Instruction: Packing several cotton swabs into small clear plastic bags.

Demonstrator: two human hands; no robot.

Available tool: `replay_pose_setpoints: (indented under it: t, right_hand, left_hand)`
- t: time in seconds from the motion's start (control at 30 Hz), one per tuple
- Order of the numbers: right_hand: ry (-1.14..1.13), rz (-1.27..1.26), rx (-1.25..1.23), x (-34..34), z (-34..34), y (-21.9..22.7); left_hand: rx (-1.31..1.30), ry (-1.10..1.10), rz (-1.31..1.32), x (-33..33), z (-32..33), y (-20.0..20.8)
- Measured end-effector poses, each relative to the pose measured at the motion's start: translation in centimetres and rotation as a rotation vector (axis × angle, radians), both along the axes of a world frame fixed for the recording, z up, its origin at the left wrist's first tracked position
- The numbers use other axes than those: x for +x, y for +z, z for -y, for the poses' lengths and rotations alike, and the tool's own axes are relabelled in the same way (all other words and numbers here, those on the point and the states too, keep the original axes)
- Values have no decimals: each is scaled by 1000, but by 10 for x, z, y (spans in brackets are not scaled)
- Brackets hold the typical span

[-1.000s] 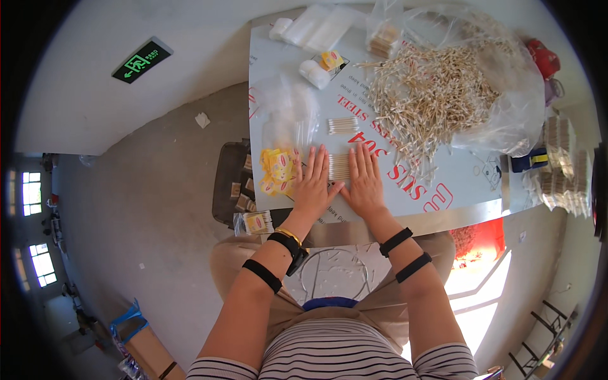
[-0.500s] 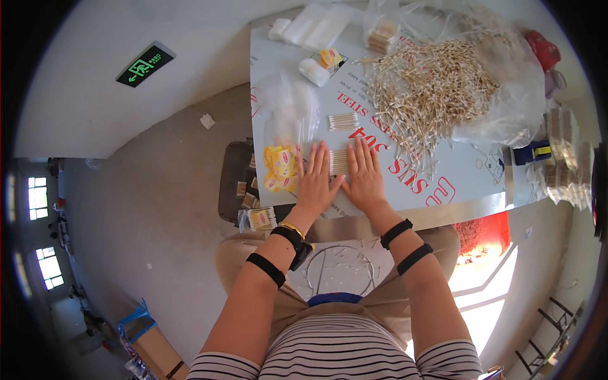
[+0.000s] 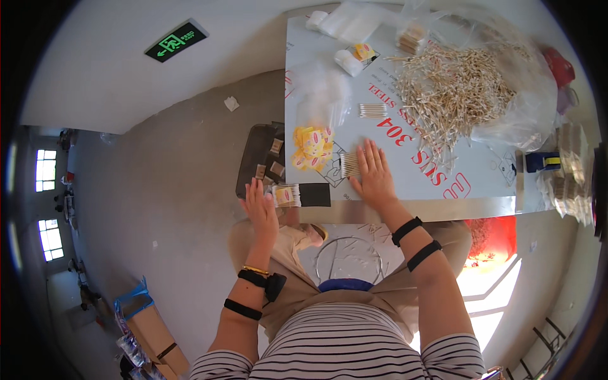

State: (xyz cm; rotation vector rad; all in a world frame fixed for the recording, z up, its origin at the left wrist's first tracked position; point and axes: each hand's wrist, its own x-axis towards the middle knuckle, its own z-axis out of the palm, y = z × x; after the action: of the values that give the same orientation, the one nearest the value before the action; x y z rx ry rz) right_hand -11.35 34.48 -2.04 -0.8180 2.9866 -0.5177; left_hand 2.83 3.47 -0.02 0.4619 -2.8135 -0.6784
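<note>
My right hand (image 3: 378,177) lies flat on the metal-topped table, fingers stretched out, along the right end of a small row of cotton swabs (image 3: 349,165). My left hand (image 3: 259,212) is off the table's near left corner, its fingers extended beside a clear packet of cotton swabs (image 3: 286,196) with a yellow-and-red label. Whether it touches the packet I cannot tell. Another neat row of swabs (image 3: 373,110) sits farther back. Yellow labels (image 3: 313,148) lie in a heap left of the near row, with clear plastic bags (image 3: 323,95) behind them.
A large loose pile of cotton swabs (image 3: 453,95) spills from a plastic bag at the back right. The dark bin (image 3: 253,142) at the table's left holds several packets. A black strip (image 3: 315,195) lies at the near edge. Stacked packs (image 3: 570,171) stand at far right.
My left hand has left the near row of swabs and moved left and nearer, to beside the labelled packet. My right hand stays by the row. The whole view has shifted somewhat.
</note>
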Motion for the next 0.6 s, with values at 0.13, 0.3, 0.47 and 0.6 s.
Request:
replay_pose_setpoints:
  t: [0.13, 0.3, 0.47, 0.6]
  right_hand:
    - [40, -6, 61, 29, 24, -2]
    - [63, 38, 72, 67, 54, 2]
    - [41, 66, 68, 87, 82, 4]
    - [7, 61, 32, 93, 91, 1]
  left_hand:
    - [117, 19, 48, 17, 18, -23]
    - [494, 148, 31, -5, 14, -48]
    - [603, 285, 116, -26, 8, -61]
    - [753, 293, 38, -31, 6, -77]
